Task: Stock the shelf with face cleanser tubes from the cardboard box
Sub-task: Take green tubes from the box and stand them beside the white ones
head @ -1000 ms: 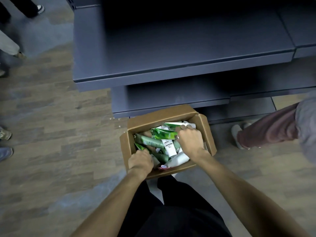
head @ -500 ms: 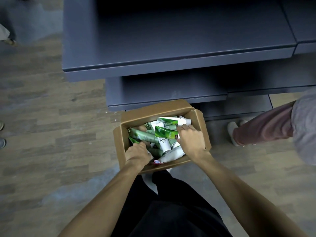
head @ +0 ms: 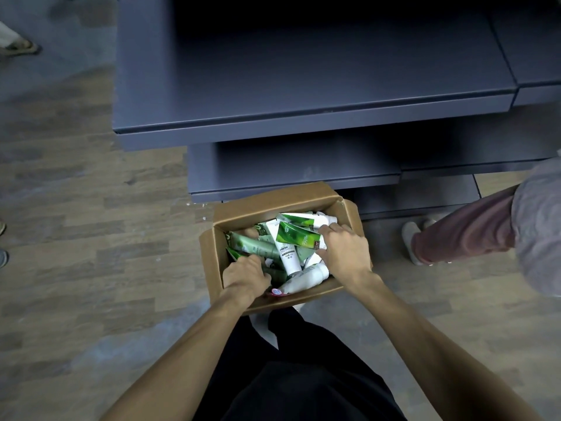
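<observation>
The cardboard box (head: 282, 205) sits on the floor (head: 91, 238) before the shelf (head: 303, 86) — tubes (head: 288, 253) piled inside, both hands among them.

Matt brown cardboard box (head: 267, 205) — glossy plastic tubes (head: 299, 237); wood-grain floor (head: 91, 223).

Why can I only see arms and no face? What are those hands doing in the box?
The camera sits on the person's head and looks down, so you see only their arms and legs. On the floor stands a cardboard box full of green and white face cleanser tubes. Both hands are inside it. The right hand pinches a bright green tube. The left hand is curled down among the tubes; what it holds is hidden. Above is a dark grey shelf, where the tubes should go. Another person's leg shows at the right.
</observation>
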The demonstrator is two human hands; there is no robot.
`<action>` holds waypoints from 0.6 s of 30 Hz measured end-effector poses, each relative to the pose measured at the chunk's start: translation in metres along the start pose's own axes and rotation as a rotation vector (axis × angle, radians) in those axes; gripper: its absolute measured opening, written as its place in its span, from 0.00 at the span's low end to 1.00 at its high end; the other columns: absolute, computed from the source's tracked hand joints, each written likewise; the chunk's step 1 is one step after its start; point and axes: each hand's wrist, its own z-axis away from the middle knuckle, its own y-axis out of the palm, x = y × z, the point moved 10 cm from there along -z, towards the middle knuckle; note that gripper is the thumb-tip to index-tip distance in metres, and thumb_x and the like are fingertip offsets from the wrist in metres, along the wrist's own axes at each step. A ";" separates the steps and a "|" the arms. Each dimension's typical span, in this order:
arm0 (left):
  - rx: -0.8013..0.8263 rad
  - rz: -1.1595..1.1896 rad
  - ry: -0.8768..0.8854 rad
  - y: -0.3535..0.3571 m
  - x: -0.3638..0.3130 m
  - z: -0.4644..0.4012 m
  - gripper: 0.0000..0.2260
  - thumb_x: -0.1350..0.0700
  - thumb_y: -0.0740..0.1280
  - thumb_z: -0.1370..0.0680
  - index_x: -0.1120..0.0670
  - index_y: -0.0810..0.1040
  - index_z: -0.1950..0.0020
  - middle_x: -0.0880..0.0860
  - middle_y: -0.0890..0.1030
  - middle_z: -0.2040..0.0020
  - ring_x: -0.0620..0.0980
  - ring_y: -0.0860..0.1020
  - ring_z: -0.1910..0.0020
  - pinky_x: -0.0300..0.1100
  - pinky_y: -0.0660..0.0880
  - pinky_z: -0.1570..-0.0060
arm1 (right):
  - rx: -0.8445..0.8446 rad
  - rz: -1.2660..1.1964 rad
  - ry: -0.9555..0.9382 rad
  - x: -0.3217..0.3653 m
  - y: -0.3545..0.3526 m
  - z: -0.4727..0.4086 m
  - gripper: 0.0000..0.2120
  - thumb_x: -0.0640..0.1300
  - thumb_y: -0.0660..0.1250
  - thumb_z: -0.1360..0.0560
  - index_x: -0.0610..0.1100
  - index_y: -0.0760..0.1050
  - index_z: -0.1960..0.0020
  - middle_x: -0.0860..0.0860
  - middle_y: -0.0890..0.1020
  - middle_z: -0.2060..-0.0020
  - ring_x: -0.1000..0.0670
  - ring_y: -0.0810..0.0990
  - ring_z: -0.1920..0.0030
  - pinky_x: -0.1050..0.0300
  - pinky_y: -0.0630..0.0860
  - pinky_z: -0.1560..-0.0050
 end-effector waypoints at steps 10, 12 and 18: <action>-0.358 0.243 0.136 -0.159 -0.010 0.041 0.13 0.43 0.65 0.25 0.47 0.76 0.45 0.49 0.84 0.48 0.55 0.81 0.45 0.47 0.76 0.49 | -0.316 -0.351 -0.022 0.016 -0.126 0.008 0.17 0.58 0.74 0.30 0.56 0.77 0.44 0.57 0.80 0.53 0.50 0.80 0.51 0.55 0.74 0.59; -0.462 0.322 0.155 -0.201 -0.003 0.060 0.12 0.43 0.66 0.26 0.47 0.77 0.46 0.46 0.84 0.49 0.54 0.81 0.45 0.48 0.77 0.49 | -0.376 -0.500 -0.023 0.021 -0.160 0.010 0.17 0.59 0.74 0.31 0.57 0.77 0.44 0.58 0.80 0.53 0.51 0.81 0.53 0.54 0.76 0.58; -0.714 0.711 0.350 -0.310 0.014 0.136 0.06 0.47 0.71 0.28 0.47 0.78 0.54 0.41 0.82 0.63 0.41 0.82 0.61 0.47 0.80 0.53 | -0.573 -0.970 -0.141 0.047 -0.267 0.031 0.18 0.54 0.79 0.33 0.55 0.80 0.46 0.59 0.83 0.54 0.59 0.82 0.52 0.51 0.81 0.49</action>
